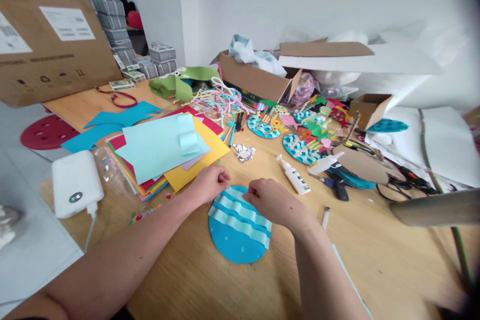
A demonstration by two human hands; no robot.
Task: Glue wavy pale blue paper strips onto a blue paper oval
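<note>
A blue paper circle (232,245) lies on the table in front of me, with wavy light blue paper strips (240,217) across its upper part and small clear dots on its bare lower part. My left hand (212,182) is closed at the circle's upper left edge, its fingertips pinched; what is between them is hidden. Over the upper right of the circle, my right hand (275,202) is closed with its fingertips on the topmost strip. A white glue bottle (294,175) lies beyond my right hand. Near it is a cut-out with a black-and-white drawing (244,152).
Stacked coloured paper (157,145) and a white power bank (77,185) are on the left. Finished wavy blue circles (300,149) with paper fish lie at the back right, near scissors (339,187). Pipe cleaners (217,97) and an open cardboard box (255,77) stand behind.
</note>
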